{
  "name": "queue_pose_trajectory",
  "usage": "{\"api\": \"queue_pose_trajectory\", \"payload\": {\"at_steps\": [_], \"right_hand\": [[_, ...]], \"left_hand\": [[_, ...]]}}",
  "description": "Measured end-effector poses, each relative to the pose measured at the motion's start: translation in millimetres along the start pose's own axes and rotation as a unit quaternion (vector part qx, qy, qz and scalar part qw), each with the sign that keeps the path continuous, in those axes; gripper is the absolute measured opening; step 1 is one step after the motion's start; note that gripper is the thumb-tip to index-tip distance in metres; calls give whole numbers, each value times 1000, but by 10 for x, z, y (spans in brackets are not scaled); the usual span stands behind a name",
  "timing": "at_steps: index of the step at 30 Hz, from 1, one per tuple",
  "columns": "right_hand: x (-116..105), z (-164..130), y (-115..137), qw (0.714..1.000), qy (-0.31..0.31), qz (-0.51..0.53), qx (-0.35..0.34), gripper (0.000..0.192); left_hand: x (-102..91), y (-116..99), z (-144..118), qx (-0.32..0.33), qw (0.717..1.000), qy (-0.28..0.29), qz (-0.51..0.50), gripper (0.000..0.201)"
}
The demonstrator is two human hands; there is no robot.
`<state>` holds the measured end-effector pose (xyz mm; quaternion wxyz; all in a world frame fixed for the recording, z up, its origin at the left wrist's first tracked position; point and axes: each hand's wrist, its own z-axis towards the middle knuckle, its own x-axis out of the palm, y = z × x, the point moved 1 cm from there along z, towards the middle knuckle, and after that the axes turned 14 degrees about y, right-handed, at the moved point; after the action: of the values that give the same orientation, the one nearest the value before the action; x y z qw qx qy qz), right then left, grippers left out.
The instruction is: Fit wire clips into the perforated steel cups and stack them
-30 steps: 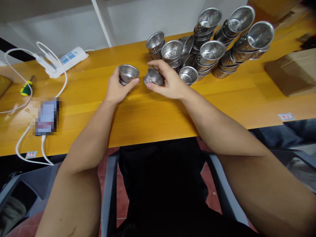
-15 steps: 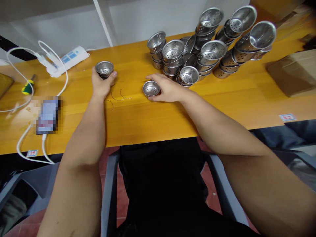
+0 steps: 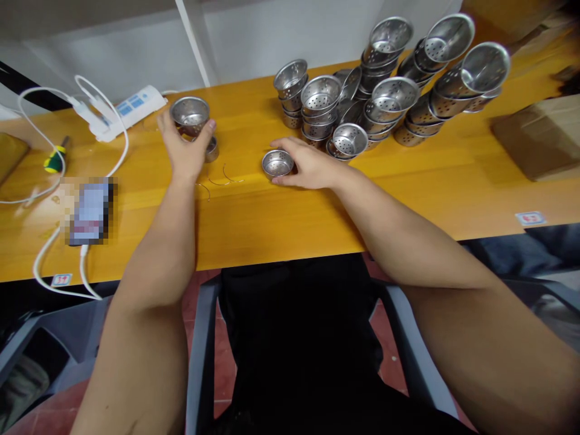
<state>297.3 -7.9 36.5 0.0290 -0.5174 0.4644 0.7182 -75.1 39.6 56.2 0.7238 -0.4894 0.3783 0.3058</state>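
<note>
My left hand grips a perforated metal cup between thumb and fingers, holding it raised over the wooden table. Just below and to the right of it, partly behind my thumb, a smaller-looking metal cup rests on the tabletop. My right hand curves around another perforated metal cup, which sits upright on the table. Between my hands lie several thin curved wires. Behind my right hand, tilted stacks of the same cups crowd together.
Taller cup stacks lean at the back right, near a cardboard box. On the left are a white power strip with cables, a green-and-yellow screwdriver and a phone on a charging cable. The table edge runs close in front.
My left hand has raised its cup, uncovering the smaller-looking cup on the table below. My right hand stays around its cup. The view has shifted slightly.
</note>
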Motion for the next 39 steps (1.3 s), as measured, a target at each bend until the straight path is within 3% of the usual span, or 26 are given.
{"api": "queue_pose_trajectory", "payload": {"at_steps": [1, 3, 6, 9, 12, 16, 18, 22, 26, 30, 35, 39], "right_hand": [[3, 0, -4, 1000, -5, -4, 1, 102], [10, 6, -17, 1000, -16, -6, 3, 104], [-1, 16, 2, 999, -41, 1, -8, 112], [-52, 1, 129, 997, -76, 4, -31, 105], [-106, -41, 320, 993, -108, 15, -40, 94], [-96, -55, 447, 992, -106, 53, -50, 119], [-69, -30, 419, 992, -90, 65, -57, 127], [-57, 19, 308, 993, -83, 51, -62, 122], [-97, 7, 280, 992, -113, 32, -38, 115], [-111, -14, 295, 990, -139, 34, -11, 109], [-78, 7, 300, 990, -139, 32, -23, 110], [-51, 31, 291, 990, -139, 32, -18, 112]], "left_hand": [[17, -88, -41, -18, 999, -42, -17, 51], [117, -288, -116, 0, 997, -63, -55, 62], [337, -537, -192, 90, 987, -41, -125, 81], [454, -660, -229, 108, 987, 5, -121, 87], [392, -707, -268, 95, 989, 33, -104, 90], [277, -752, -352, 119, 980, 93, -132, 88], [273, -768, -392, 160, 962, 126, -182, 86], [241, -748, -413, 220, 918, 187, -273, 86], [48, -660, -373, 143, 959, 233, -79, 55], [-101, -655, -382, 57, 945, 313, 70, 5], [-30, -866, -466, 49, 937, 310, 151, 20], [78, -1148, -544, 38, 917, 337, 210, 8]]}}
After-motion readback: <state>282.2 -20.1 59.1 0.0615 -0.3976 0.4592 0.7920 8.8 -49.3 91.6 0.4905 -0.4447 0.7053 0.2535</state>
